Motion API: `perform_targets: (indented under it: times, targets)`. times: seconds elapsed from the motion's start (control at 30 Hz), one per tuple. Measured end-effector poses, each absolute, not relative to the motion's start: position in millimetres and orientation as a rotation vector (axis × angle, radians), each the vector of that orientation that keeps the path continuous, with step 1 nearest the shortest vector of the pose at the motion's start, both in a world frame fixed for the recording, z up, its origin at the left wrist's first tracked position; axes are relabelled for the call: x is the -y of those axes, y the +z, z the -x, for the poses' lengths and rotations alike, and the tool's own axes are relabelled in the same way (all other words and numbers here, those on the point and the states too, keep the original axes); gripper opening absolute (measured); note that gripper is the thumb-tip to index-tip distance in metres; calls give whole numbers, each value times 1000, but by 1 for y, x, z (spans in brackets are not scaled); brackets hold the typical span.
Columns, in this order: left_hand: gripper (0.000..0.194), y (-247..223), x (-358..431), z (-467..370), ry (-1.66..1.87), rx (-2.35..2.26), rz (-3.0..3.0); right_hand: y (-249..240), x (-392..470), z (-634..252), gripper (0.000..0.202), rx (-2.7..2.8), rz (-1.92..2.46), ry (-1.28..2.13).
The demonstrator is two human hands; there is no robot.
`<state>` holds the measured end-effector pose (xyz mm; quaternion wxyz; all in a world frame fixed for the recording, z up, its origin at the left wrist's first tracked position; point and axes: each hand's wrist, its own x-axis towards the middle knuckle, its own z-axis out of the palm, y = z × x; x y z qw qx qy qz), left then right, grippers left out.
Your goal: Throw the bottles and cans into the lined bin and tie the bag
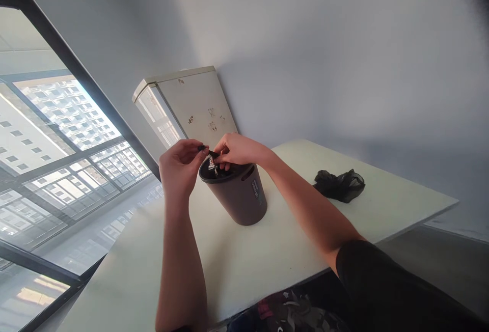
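Across the left third of the frame — window: large glazed wall point(57, 169) with dark frame bars, tilted in this view; tall apartment blocks show through it.
Wall: plain pale surface point(344, 67) filling the top and right of the frame.
Table: pale flat top point(267, 250) running from lower left to the right edge, its front rim low in the frame.
Leaning panel: off-white board point(191, 108) at upper centre, propped against the wall behind the table, with a few dark marks on its face.
Sleeve: black sleeve point(382, 286) at lower right, covering the upper part of the right arm.
Bin: small dark brown round bin point(244, 199) standing upright on the table at frame centre; slot handle near its rim, small label on its side.
Spare bag: crumpled black plastic bag point(340, 185) lying on the table right of centre, well apart from the bin.
Left hand: left hand point(179, 166) just left of the bin's rim, fingers curled in, thumb and fingertips pinched on a thin strip of black liner point(211, 161).
Right hand: right hand point(235, 149) directly over the bin's mouth, fingers bent down and closed on the same black liner at the rim.
Liner position: black liner sits inside the bin's opening — its edge is drawn taut between the two hands; how deep it reaches cannot be told.
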<state>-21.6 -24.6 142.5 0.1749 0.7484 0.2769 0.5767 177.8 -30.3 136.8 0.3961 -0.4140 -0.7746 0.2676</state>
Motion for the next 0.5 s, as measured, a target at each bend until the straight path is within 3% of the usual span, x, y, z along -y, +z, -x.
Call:
perform_targets:
  times: [0.17, 0.37, 0.5]
  targets:
    - [23, 142, 25, 22, 1641, -793, -2105, 136, 30, -176, 14, 1884, 1042, 529]
    - [46, 141, 18, 24, 1661, -772, -2120, 139, 32, -174, 18, 1703, 893, 335]
    - [40, 139, 9, 26, 1721, -816, -2183, 145, 40, -175, 27, 1685, 739, 271]
